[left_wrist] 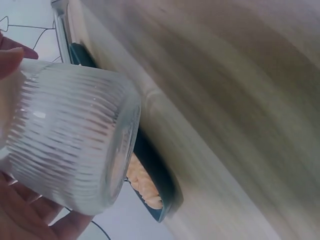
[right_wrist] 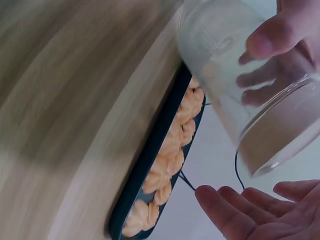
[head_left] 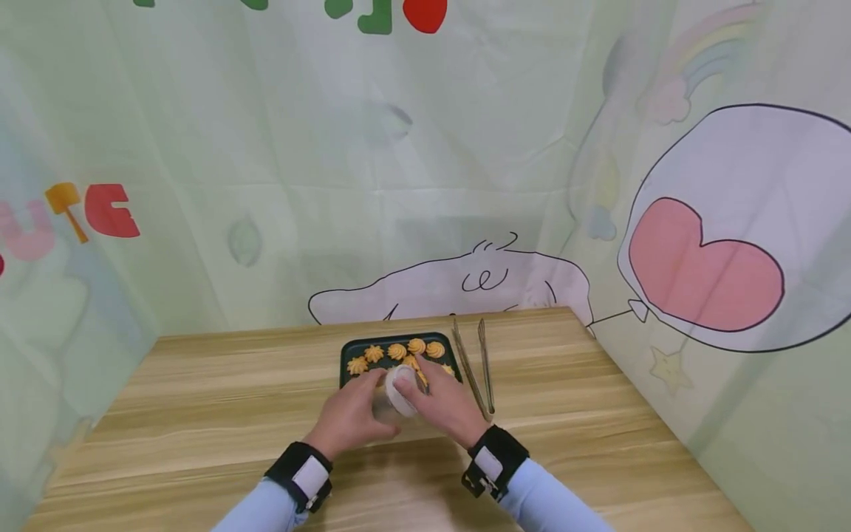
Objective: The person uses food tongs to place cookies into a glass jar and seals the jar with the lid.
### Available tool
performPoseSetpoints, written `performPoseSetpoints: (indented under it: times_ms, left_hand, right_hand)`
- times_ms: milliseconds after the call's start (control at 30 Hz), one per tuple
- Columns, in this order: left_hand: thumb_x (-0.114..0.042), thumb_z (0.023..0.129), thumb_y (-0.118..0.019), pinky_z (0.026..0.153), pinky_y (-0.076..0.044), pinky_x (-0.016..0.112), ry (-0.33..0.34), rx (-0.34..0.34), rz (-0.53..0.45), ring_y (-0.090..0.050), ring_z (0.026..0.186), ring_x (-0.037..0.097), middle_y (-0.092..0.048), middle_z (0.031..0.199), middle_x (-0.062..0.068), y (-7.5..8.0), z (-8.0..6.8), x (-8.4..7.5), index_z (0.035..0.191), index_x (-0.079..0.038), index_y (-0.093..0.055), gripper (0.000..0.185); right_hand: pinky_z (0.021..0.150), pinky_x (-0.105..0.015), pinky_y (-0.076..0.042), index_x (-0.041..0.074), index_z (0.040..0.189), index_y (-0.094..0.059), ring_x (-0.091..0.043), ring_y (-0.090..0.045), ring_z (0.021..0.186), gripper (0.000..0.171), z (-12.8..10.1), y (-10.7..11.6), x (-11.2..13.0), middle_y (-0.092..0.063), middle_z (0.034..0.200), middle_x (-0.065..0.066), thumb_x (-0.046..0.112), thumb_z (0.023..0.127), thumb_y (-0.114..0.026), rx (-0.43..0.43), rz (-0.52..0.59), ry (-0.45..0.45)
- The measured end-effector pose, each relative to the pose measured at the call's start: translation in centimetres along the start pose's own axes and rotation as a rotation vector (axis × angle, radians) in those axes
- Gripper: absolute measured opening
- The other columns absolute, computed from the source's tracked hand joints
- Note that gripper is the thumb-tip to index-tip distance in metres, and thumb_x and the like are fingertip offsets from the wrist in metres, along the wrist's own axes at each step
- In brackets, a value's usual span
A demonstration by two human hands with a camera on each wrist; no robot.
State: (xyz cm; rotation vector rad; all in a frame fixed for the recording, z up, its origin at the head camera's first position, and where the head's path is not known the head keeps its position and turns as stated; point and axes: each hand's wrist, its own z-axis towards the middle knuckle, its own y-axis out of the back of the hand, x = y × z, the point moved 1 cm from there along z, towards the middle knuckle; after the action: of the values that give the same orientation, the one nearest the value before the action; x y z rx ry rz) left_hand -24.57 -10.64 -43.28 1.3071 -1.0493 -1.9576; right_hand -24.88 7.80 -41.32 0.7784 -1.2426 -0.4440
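**Glass jar held over cookie tray, both hands on it**

I see a wooden table with a dark tray of orange piped cookies right behind my hands; metal tongs lie just right of the tray. Cartoon-print curtain behind.

My left hand wraps the ribbed glass jar, fingers curled round its body, jar tilted above the tray's near edge. My right hand grips the white lid at the jar's mouth in head view, fingers curled on it. Right wrist view shows jar wall between thumb and fingers.
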Motion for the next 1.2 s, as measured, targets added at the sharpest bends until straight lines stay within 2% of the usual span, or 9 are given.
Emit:
performPoseSetpoints:
  times_ms: [200, 367, 500, 667, 767, 967, 1067, 1200]
  left_hand:
    - [-0.039, 0.062, -0.089, 0.09, -0.054, 0.052, -0.006, 0.002, 0.005, -0.061, 0.114, 0.03, -0.063, 0.129, 0.012, -0.5, -0.1, 0.2, 0.135, -0.008, -0.052, 0.087]
    - [-0.041, 0.063, -0.088, 0.096, -0.051, 0.052, -0.041, -0.003, 0.015, -0.058, 0.121, 0.033, -0.059, 0.136, 0.014, -1.0, -0.3, 0.6, 0.14, -0.006, -0.048, 0.094]
    - [-0.042, 0.061, -0.091, 0.1, -0.049, 0.053, -0.083, -0.011, 0.039, -0.058, 0.123, 0.034, -0.058, 0.137, 0.015, -1.2, -0.4, 0.8, 0.141, -0.004, -0.046, 0.099]
    - [-0.039, 0.061, -0.091, 0.099, -0.05, 0.052, -0.111, -0.017, 0.041, -0.06, 0.12, 0.033, -0.06, 0.135, 0.014, -1.2, -0.3, 0.9, 0.14, -0.004, -0.047, 0.097]
    - [-0.037, 0.062, -0.091, 0.097, -0.052, 0.049, -0.09, 0.007, -0.001, -0.061, 0.117, 0.029, -0.06, 0.133, 0.012, -1.2, -0.2, 1.1, 0.14, -0.007, -0.047, 0.094]
    - [-0.037, 0.064, -0.09, 0.092, -0.055, 0.047, -0.047, 0.039, -0.069, -0.062, 0.112, 0.024, -0.061, 0.129, 0.007, -1.1, 0.0, 1.2, 0.138, -0.011, -0.047, 0.089]
    - [-0.037, 0.064, -0.09, 0.092, -0.055, 0.048, -0.063, 0.032, -0.063, -0.062, 0.111, 0.025, -0.062, 0.129, 0.007, -1.0, 0.0, 1.0, 0.137, -0.011, -0.048, 0.089]
    - [-0.036, 0.063, -0.09, 0.091, -0.054, 0.048, -0.08, 0.017, -0.042, -0.062, 0.111, 0.027, -0.062, 0.129, 0.008, -1.1, 0.0, 0.9, 0.137, -0.01, -0.048, 0.089]
  right_hand:
    - [0.092, -0.051, -0.053, 0.003, 0.149, -0.039, -0.035, -0.058, 0.12, 0.086, -0.3, -0.9, 0.2, -0.052, 0.141, -0.024, 0.065, 0.092, -0.05, -0.003, -0.014, 0.007]
    - [0.084, -0.047, -0.055, 0.0, 0.147, -0.041, -0.031, -0.062, 0.108, 0.08, -0.6, -1.3, 0.4, -0.057, 0.133, -0.026, 0.06, 0.095, -0.049, -0.02, -0.012, 0.022]
    - [0.085, -0.047, -0.054, -0.003, 0.145, -0.042, -0.032, -0.061, 0.11, 0.078, -0.9, -1.5, 0.4, -0.057, 0.133, -0.026, 0.058, 0.097, -0.048, -0.023, 0.02, 0.011]
    - [0.086, -0.048, -0.054, -0.004, 0.144, -0.044, -0.032, -0.061, 0.112, 0.075, -0.9, -1.6, 0.3, -0.057, 0.134, -0.026, 0.055, 0.097, -0.05, -0.034, 0.048, 0.022]
    - [0.089, -0.049, -0.054, -0.002, 0.145, -0.043, -0.034, -0.059, 0.116, 0.075, -0.9, -1.4, 0.1, -0.052, 0.139, -0.026, 0.054, 0.097, -0.052, -0.02, 0.037, 0.073]
    - [0.097, -0.052, -0.05, 0.004, 0.151, -0.035, -0.036, -0.051, 0.127, 0.072, -0.5, -0.6, -0.1, -0.041, 0.151, -0.022, 0.048, 0.097, -0.055, 0.074, 0.057, 0.154]
    - [0.099, -0.053, -0.048, 0.006, 0.152, -0.034, -0.036, -0.049, 0.13, 0.073, -0.4, -0.3, -0.3, -0.042, 0.152, -0.021, 0.047, 0.097, -0.057, 0.088, 0.101, 0.122]
    - [0.1, -0.054, -0.048, 0.005, 0.151, -0.036, -0.037, -0.051, 0.13, 0.08, -0.2, -0.4, -0.1, -0.046, 0.148, -0.022, 0.058, 0.094, -0.054, 0.036, 0.116, -0.004]
